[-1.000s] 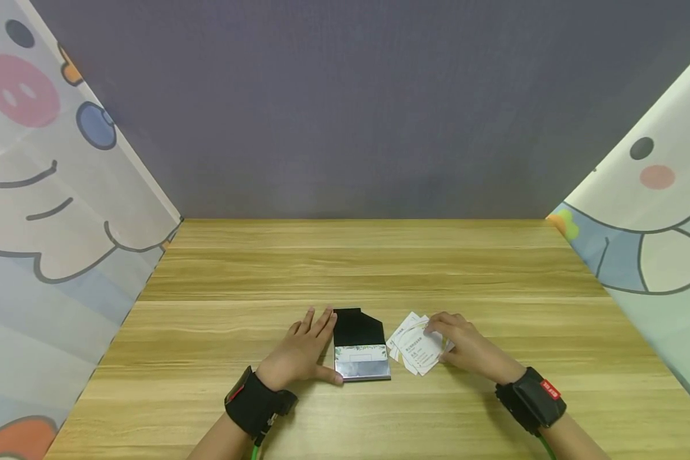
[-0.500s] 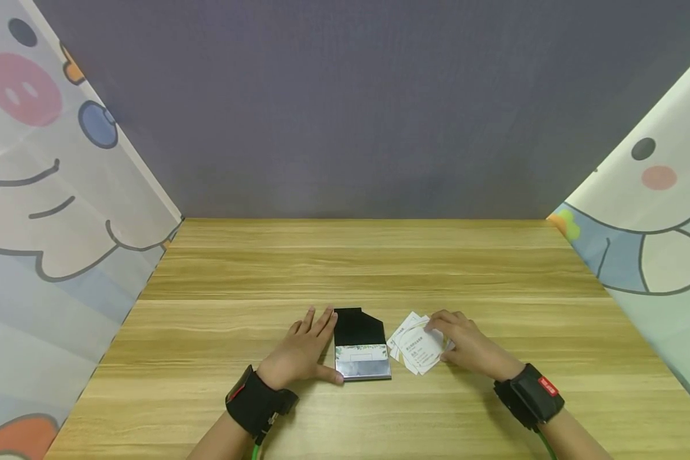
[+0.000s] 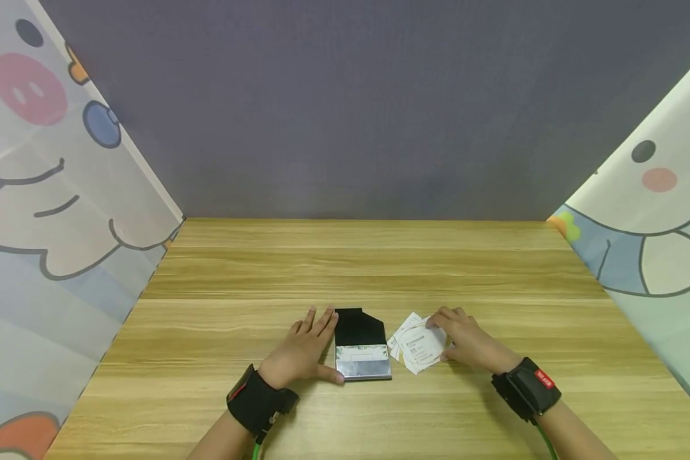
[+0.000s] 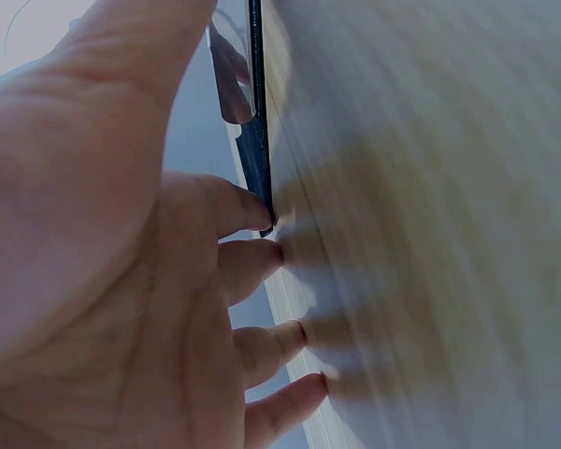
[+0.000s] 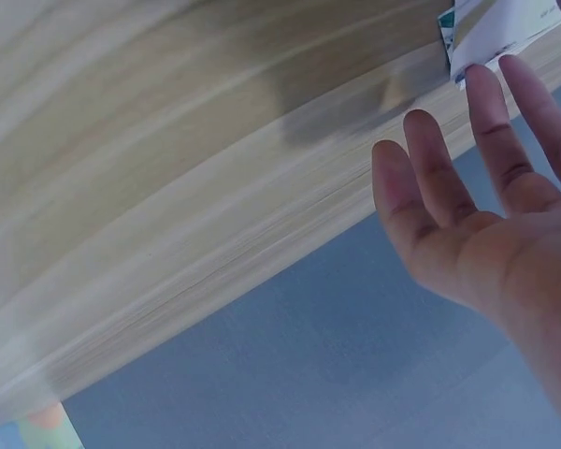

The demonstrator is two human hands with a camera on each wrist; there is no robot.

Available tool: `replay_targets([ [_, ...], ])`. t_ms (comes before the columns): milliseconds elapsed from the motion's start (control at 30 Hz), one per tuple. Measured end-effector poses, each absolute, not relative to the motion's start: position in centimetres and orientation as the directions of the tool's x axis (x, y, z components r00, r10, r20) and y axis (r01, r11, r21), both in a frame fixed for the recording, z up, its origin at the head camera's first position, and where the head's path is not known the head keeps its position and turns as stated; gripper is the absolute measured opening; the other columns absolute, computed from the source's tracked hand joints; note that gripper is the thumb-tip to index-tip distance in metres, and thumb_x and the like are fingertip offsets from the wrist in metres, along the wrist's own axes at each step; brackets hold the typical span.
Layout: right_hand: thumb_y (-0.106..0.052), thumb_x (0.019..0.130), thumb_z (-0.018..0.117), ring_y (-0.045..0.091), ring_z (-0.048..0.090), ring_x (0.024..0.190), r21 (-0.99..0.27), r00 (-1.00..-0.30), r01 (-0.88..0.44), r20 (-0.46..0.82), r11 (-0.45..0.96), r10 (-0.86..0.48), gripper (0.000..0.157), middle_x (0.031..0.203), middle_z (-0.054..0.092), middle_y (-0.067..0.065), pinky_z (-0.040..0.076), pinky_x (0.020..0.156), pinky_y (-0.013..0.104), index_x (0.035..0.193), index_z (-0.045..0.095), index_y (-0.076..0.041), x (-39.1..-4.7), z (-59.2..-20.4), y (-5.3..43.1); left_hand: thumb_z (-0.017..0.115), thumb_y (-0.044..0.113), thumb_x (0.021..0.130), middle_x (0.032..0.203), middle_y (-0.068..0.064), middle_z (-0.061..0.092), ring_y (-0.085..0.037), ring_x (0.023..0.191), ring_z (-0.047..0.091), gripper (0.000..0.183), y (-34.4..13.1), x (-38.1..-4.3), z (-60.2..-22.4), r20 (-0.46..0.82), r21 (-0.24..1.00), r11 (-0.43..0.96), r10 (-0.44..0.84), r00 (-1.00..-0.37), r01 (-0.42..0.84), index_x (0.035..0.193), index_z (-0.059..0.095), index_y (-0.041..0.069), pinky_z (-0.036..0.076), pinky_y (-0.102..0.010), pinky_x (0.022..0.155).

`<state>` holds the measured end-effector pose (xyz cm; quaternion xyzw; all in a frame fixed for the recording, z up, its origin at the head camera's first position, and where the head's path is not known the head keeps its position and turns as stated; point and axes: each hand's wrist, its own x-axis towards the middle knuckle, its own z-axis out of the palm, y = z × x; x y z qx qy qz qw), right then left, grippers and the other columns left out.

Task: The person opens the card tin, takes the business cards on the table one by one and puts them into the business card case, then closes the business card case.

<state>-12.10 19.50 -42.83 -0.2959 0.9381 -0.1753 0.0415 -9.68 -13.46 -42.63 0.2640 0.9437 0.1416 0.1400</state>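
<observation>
A business card case (image 3: 363,369) lies opened flat on the wooden table, its black lid (image 3: 358,327) folded away from the person. Tucked in its silver half is a white card with a green leaf print (image 3: 361,353). My left hand (image 3: 297,356) lies to its left, fingers spread, index fingertip at the lid and thumb at the near left corner. Fanned business cards (image 3: 416,348) lie to the right of the case. My right hand (image 3: 468,342) pinches the top card at its right side between thumb and fingers. In the right wrist view, fingertips meet the card edge (image 5: 496,33).
The wooden table (image 3: 356,262) runs back to a grey panel (image 3: 356,115). Cartoon-printed panels (image 3: 92,211) stand along the left and right sides. Black wrist straps (image 3: 526,386) with green cables sit on both wrists.
The top card has turned slightly and shifted a little left under my right hand, whose wrist has moved slightly left. My left hand and the case stay as they were.
</observation>
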Motion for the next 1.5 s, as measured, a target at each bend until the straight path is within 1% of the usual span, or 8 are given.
replay_targets([
  [467,-0.006,0.051,0.083,0.023,0.04,0.085,-0.352,-0.834,-0.536,0.078,0.767,-0.547,0.062,0.092,0.045,0.003,0.04,0.071,0.041,0.107,0.058,-0.007,-11.85,-42.93,19.44,0.063,0.063,0.066,0.152,-0.019,0.014,-0.046,0.134,0.008,0.11,-13.4,-9.65,-42.66,-0.192,0.34,0.822,0.536,-0.822,0.457,0.144,0.018,0.0,0.024,-0.061,0.104],
  [700,-0.006,0.051,0.083,0.022,0.037,0.085,-0.366,-0.841,-0.528,0.099,0.766,-0.532,0.051,0.091,0.041,0.001,0.038,0.071,0.039,0.099,0.063,-0.008,-11.69,-42.97,19.5,0.063,0.063,0.065,0.152,-0.019,0.015,-0.046,0.133,0.009,0.11,-13.41,-9.66,-42.74,-0.189,0.332,0.822,0.538,-0.821,0.462,0.144,0.019,0.0,0.025,-0.061,0.103],
  [767,-0.005,0.054,0.082,0.023,0.039,0.087,-0.372,-0.844,-0.525,0.11,0.765,-0.526,0.047,0.094,0.044,0.002,0.04,0.073,0.041,0.097,0.064,-0.008,-11.67,-42.97,19.51,0.063,0.064,0.065,0.152,-0.019,0.015,-0.046,0.133,0.009,0.11,-13.42,-9.67,-42.76,-0.186,0.332,0.822,0.539,-0.822,0.463,0.143,0.019,0.0,0.025,-0.061,0.103],
  [867,-0.004,0.063,0.078,0.024,0.044,0.09,-0.382,-0.841,-0.53,0.126,0.757,-0.526,0.035,0.098,0.051,0.004,0.042,0.074,0.044,0.095,0.063,-0.009,-11.66,-42.9,19.53,0.063,0.064,0.065,0.152,-0.02,0.015,-0.046,0.133,0.009,0.11,-13.44,-9.67,-42.79,-0.182,0.333,0.82,0.539,-0.822,0.465,0.143,0.019,0.0,0.026,-0.061,0.103],
  [1000,0.003,0.075,0.067,0.025,0.055,0.089,-0.392,-0.826,-0.553,0.148,0.735,-0.543,0.02,0.097,0.062,0.007,0.049,0.073,0.043,0.093,0.063,-0.006,-11.81,-42.86,19.54,0.062,0.064,0.065,0.152,-0.019,0.015,-0.046,0.133,0.009,0.11,-13.45,-9.72,-42.86,-0.183,0.33,0.822,0.538,-0.823,0.464,0.144,0.018,0.0,0.026,-0.061,0.103],
  [1200,0.013,0.08,0.054,0.027,0.06,0.09,-0.463,-0.843,-0.512,0.109,0.724,-0.526,0.023,0.096,0.065,0.012,0.053,0.07,0.04,0.092,0.064,-0.004,-11.99,-42.47,19.59,0.062,0.064,0.065,0.152,-0.019,0.015,-0.046,0.133,0.009,0.111,-13.46,-9.76,-42.97,-0.183,0.328,0.823,0.537,-0.823,0.464,0.144,0.018,0.0,0.025,-0.06,0.103],
  [1367,0.016,0.08,0.052,0.019,0.06,0.081,-0.514,-0.848,-0.499,0.122,0.698,-0.516,0.026,0.092,0.066,0.009,0.052,0.063,0.034,0.09,0.064,-0.005,-12.16,-42.18,19.64,0.063,0.064,0.065,0.152,-0.02,0.016,-0.046,0.133,0.01,0.11,-13.44,-9.72,-42.84,-0.176,0.33,0.819,0.542,-0.822,0.469,0.143,0.019,0.0,0.026,-0.061,0.103],
  [1500,0.014,0.082,0.052,0.014,0.059,0.078,-0.535,-0.855,-0.491,0.145,0.687,-0.498,0.027,0.089,0.066,0.006,0.052,0.062,0.033,0.091,0.064,-0.008,-12.3,-42.09,19.34,0.063,0.064,0.065,0.151,-0.02,0.017,-0.046,0.133,0.01,0.11,-13.44,-9.69,-42.81,-0.176,0.327,0.818,0.544,-0.821,0.472,0.143,0.019,-0.001,0.026,-0.061,0.102],
])
